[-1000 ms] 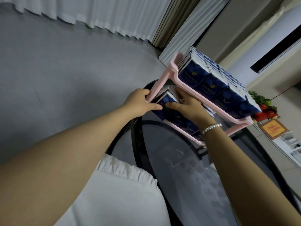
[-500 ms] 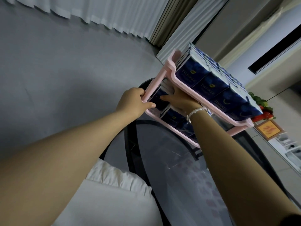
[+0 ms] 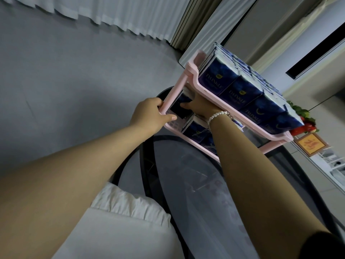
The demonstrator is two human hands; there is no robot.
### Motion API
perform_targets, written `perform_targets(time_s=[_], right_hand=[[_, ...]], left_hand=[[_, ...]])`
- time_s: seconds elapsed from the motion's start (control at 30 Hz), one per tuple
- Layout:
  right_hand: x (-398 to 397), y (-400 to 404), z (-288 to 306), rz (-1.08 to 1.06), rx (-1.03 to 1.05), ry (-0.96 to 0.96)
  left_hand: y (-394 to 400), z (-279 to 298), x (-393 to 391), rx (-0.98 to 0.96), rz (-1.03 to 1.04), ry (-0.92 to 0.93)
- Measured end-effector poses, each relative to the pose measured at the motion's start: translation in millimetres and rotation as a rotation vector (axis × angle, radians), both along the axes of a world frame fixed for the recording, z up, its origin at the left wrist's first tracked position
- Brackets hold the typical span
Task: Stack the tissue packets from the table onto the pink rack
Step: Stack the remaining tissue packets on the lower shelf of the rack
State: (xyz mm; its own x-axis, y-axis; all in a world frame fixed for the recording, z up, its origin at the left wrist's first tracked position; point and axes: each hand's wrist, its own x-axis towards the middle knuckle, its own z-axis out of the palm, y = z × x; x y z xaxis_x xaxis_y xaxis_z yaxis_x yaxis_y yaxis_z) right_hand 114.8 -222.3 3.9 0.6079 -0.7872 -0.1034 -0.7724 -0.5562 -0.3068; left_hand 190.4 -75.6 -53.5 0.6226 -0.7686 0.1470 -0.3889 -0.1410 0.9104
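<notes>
A pink two-tier rack (image 3: pixel 214 94) stands at the far edge of a round glass table (image 3: pixel 186 184). Its top tier is packed with several dark blue tissue packets (image 3: pixel 240 92). More blue packets (image 3: pixel 196 130) sit on the lower tier. My left hand (image 3: pixel 149 114) grips the rack's near corner post. My right hand (image 3: pixel 201 107), with a pearl bracelet at the wrist, reaches into the lower tier under the top shelf and presses a blue packet (image 3: pixel 179 107) inward; its fingertips are hidden by the shelf.
Grey floor and white curtains (image 3: pixel 112 14) lie to the left and behind. A white cushion (image 3: pixel 121 230) sits near my body. Red and green fruit decor (image 3: pixel 306 126) and a framed picture (image 3: pixel 310 144) stand past the rack on the right.
My right hand has pushed deeper into the lower tier, moving the blue packet further in. My left hand keeps its grip on the rack's post.
</notes>
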Motion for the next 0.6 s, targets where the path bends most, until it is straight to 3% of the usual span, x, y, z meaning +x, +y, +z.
perform_targets(time_s=[0.17, 0.27, 0.43, 0.6], right_hand=[[0.6, 3.5, 3.1, 0.086, -0.103, 0.132], [-2.1, 9.3, 6.4, 0.167, -0.180, 0.097], [-8.0, 14.2, 6.7, 0.110, -0.031, -0.026], [-13.2, 19.9, 8.0, 0.049, -0.063, -0.025]], left_hand=[[0.0, -0.1, -0.2, -0.004, 0.003, 0.017], [0.7, 1.1, -1.6, -0.005, -0.003, 0.017], [1.0, 3.4, -3.2, 0.009, 0.001, 0.023], [2.6, 5.6, -4.7, 0.025, -0.002, 0.017]])
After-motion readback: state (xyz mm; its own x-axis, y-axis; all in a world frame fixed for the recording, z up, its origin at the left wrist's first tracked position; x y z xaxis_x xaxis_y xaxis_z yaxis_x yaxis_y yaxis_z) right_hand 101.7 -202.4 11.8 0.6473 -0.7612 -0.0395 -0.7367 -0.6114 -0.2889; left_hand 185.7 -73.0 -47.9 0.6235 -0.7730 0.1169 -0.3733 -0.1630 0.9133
